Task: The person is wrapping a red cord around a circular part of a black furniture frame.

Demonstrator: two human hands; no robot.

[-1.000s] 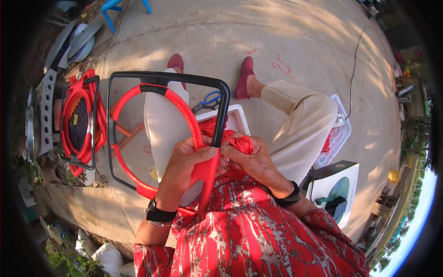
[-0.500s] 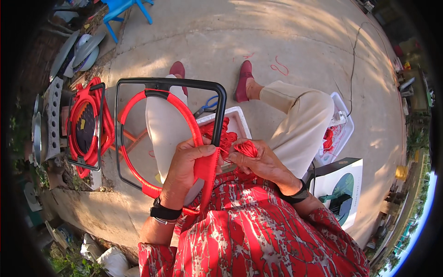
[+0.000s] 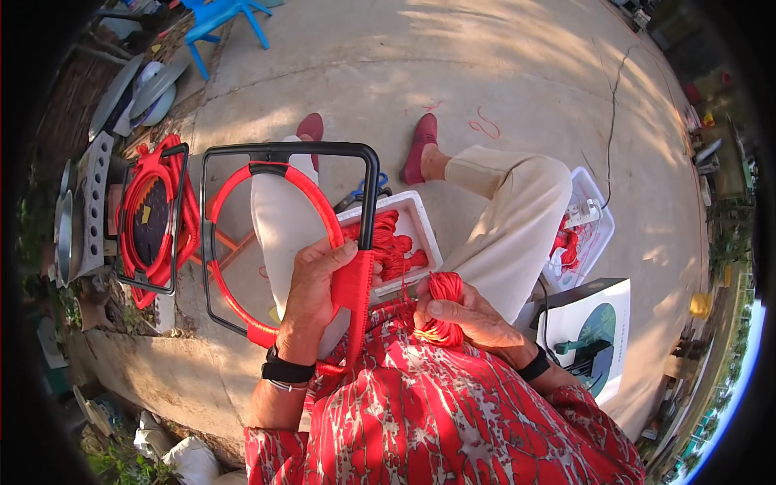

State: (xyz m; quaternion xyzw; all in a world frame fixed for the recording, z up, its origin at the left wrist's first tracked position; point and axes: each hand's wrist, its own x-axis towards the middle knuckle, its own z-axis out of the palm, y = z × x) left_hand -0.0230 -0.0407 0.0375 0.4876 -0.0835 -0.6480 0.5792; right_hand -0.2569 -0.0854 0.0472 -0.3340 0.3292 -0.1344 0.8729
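My left hand (image 3: 319,283) is closed on a black rectangular frame (image 3: 369,198) with a round ring (image 3: 234,287) inside it. The ring is wrapped in red, and a red fabric piece (image 3: 352,283) covers the frame's right side beside my thumb. My right hand (image 3: 473,315) grips a bundle of red cord (image 3: 443,307) over my lap. A strand of cord runs up from near the bundle. Just beyond my hands stands a white foam box (image 3: 420,222) with more red cord (image 3: 388,250) in it.
Blue-handled scissors (image 3: 361,190) lie behind the foam box. On the left leans a stack of similar red-wrapped frames (image 3: 153,218). At right are a white plastic basket (image 3: 598,234) with red cord and a printed carton (image 3: 610,339). A blue chair (image 3: 222,20) stands far left.
My right hand has drawn the cord bundle down and to the right, away from the frame. My left hand and the frame have shifted slightly left.
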